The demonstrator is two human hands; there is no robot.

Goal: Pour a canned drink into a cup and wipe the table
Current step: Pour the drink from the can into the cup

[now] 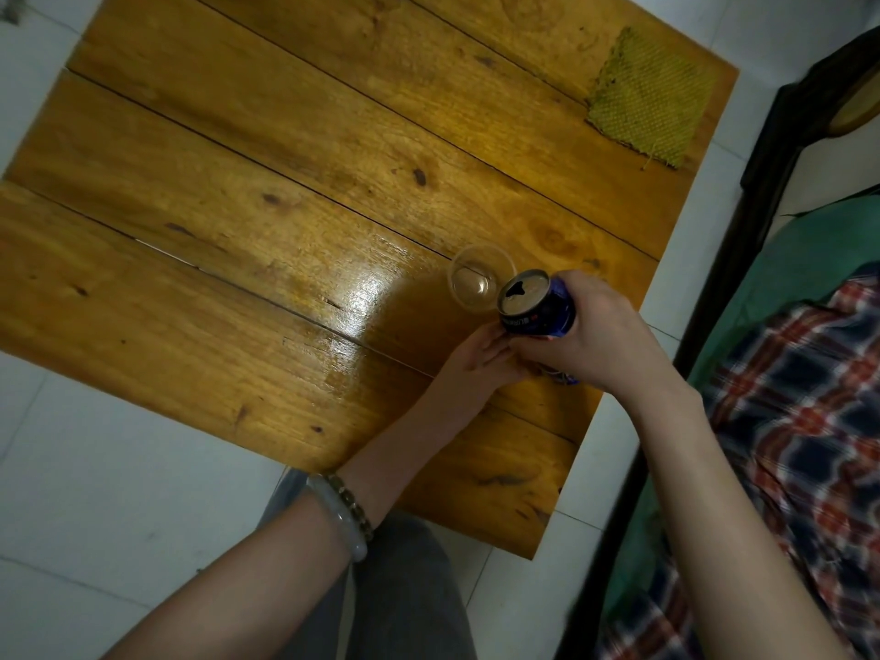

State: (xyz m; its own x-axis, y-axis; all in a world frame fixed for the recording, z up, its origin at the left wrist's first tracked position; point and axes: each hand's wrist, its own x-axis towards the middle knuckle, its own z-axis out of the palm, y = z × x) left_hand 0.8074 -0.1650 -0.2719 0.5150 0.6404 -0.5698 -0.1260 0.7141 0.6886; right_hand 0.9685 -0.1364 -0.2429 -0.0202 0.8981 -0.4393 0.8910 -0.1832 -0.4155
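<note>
Wooden table (214,192) holds the clear cup (476,278) just beside the opened can (535,312), which the right hand (600,326) clamps with curled fingers while the left hand (476,359) lays straight fingers against it, so a slow tilt over the rim seems best.

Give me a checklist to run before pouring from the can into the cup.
1. Can opened: ok, the can shows a hole in its top.
2. Grip: ok, the right hand wraps the can's body; the left hand reaches its lower edge with straight fingers.
3. Cup upright: ok, the clear cup stands on the table.
4. Room in the cup: ok, it looks nearly empty.
5. Hole above the cup's mouth: cannot tell from this angle.
6. Wiping cloth ready: ok, the green cloth lies at the table's far right corner.
</note>
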